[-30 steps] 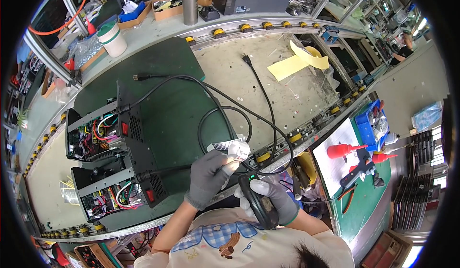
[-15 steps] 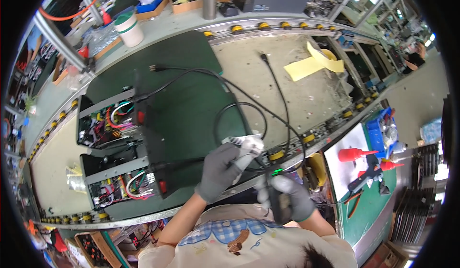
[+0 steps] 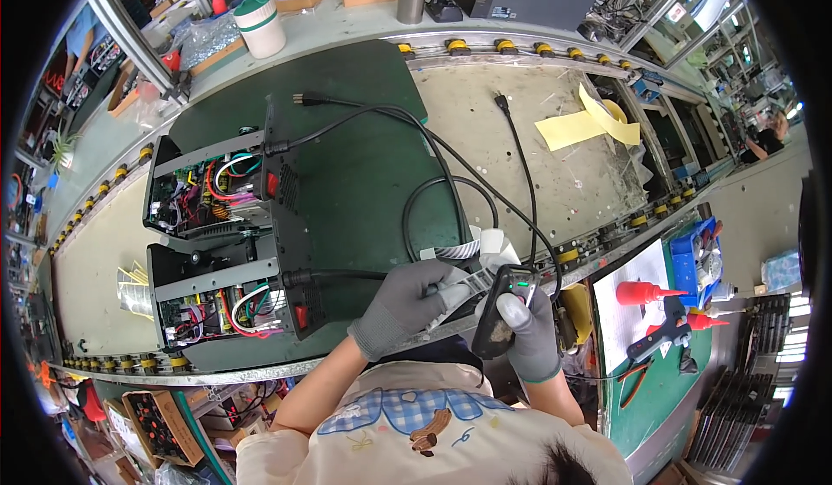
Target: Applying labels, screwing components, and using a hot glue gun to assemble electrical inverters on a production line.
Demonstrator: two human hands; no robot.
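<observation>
My left hand [image 3: 403, 307], in a grey glove, pinches a strip of white labels [image 3: 466, 289] with dark print, partly hidden by the fingers. A curled white piece [image 3: 497, 247] stands up beyond it. My gloved right hand [image 3: 532, 333] grips a black handheld device [image 3: 494, 331] with a small green-lit screen, thumb on its front. The device's top is close beside the labels; contact cannot be made out. To the left stand two open black electronic units, a far one [image 3: 274, 149] and a near one [image 3: 284, 251], with boards and coloured wires showing. Black power cords [image 3: 433, 143] run from them.
The units stand on a dark green board [image 3: 373, 199] on a roller line [image 3: 542, 49]. Yellow paper [image 3: 565, 131] lies at the far right. A side bench holds red bottles [image 3: 637, 292], a glue gun [image 3: 654, 338], pliers [image 3: 640, 381] and a blue bin [image 3: 691, 251].
The right hand has raised the handheld device up beside the labels. The left hand has shifted slightly right, bringing the label strip against or near it. The view has shifted a little.
</observation>
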